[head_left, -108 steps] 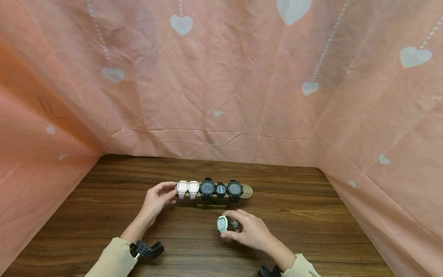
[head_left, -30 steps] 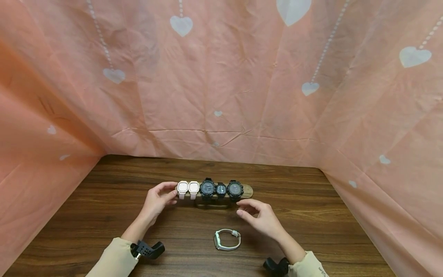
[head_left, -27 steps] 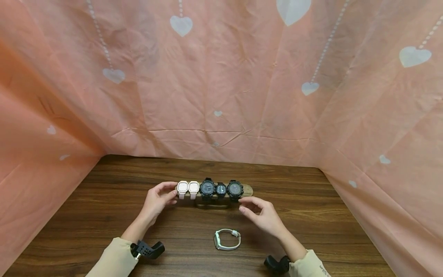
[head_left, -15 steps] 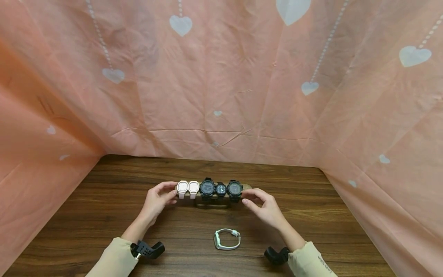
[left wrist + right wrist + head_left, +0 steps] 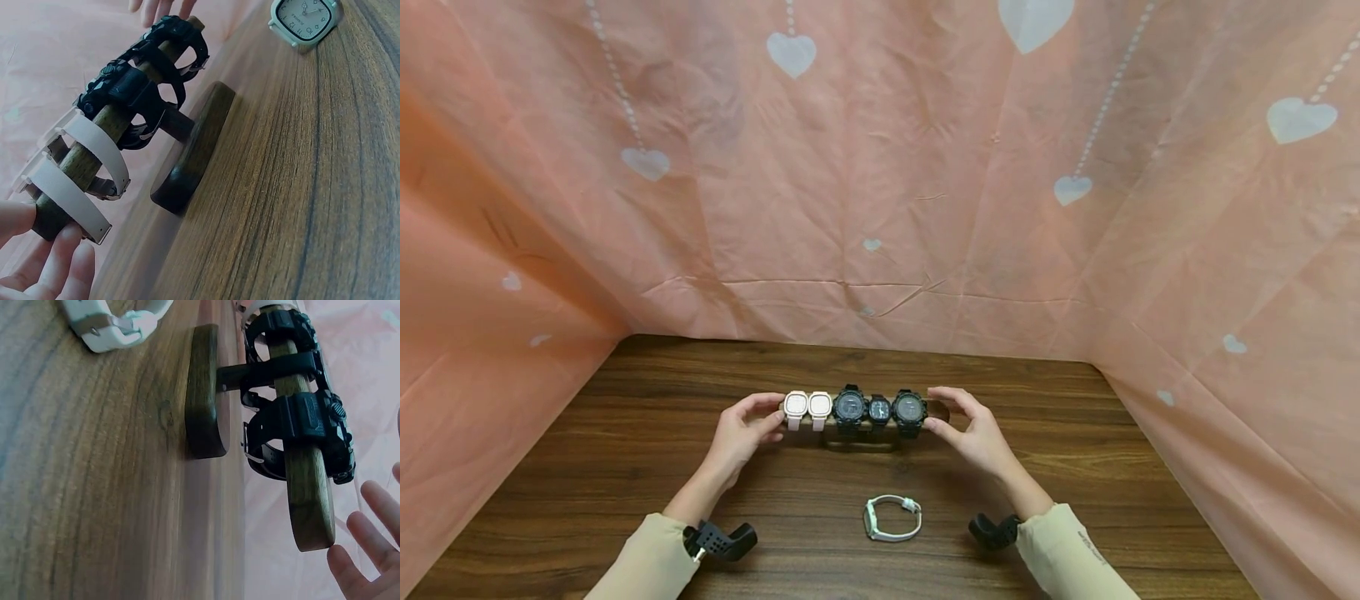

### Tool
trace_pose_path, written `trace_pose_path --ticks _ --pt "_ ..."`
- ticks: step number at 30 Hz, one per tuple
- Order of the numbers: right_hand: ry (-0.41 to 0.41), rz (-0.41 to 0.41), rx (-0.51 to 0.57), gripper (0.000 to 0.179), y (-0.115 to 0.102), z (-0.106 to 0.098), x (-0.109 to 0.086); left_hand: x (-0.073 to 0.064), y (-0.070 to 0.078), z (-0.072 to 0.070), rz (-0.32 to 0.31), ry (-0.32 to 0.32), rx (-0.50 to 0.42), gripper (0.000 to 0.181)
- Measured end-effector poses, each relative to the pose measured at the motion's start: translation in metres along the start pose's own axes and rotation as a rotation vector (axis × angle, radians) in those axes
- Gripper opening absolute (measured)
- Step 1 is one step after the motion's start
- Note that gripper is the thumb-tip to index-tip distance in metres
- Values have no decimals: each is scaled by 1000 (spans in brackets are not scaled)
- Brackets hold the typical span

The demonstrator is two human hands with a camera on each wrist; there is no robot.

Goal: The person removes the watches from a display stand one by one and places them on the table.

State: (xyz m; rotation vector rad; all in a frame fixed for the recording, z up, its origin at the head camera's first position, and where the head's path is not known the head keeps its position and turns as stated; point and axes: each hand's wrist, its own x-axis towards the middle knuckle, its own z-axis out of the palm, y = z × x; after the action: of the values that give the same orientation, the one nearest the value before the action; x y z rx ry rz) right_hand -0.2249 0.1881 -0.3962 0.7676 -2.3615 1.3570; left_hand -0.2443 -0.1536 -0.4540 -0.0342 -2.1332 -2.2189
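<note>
A wooden watch stand (image 5: 859,447) carries two pale pink watches (image 5: 819,406) on its left half and three black watches (image 5: 910,407) further right. My left hand (image 5: 734,435) holds the bar's left end; the left wrist view has thumb and fingertips on either side of it, beside a pink strap (image 5: 70,189). At the other end, my right hand (image 5: 973,432) spreads thumb and fingers around the bar's tip (image 5: 312,519); in the right wrist view the fingers are extended, one fingertip right at the tip. A white watch (image 5: 872,520) with its strap fastened in a loop lies on the table in front.
The dark wood-grain table (image 5: 790,550) runs back to a pink curtain (image 5: 850,167) printed with white hearts, which also hangs at both sides. Each wrist wears a black camera mount (image 5: 722,542).
The right hand has put the white watch down on the table, let go of it and moved up and right to the stand's right end. The left hand has stayed at the left end.
</note>
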Motion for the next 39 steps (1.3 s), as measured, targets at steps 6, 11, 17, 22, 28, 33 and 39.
trace_pose_path --ticks 6,11,17,22,28,33,39 --pt "-66 57 80 58 30 9 8 0 1 0 -8 -1 -4 36" --pt "-119 151 98 73 45 15 13 1 0 0 -9 3 -7 35" --pt "-165 162 73 72 48 19 16 2 -2 -1 1 5 -10 33" --pt "-201 157 40 72 50 23 18 2 -3 -1 1 9 -9 33" --pt "-201 169 -40 71 51 25 19 1 -2 0 1 9 -15 34" --pt "-213 132 -104 71 52 27 20 1 -3 0 9 6 -21 34" --pt "-222 115 -132 76 53 27 21 2 -5 -1 17 2 -24 33"
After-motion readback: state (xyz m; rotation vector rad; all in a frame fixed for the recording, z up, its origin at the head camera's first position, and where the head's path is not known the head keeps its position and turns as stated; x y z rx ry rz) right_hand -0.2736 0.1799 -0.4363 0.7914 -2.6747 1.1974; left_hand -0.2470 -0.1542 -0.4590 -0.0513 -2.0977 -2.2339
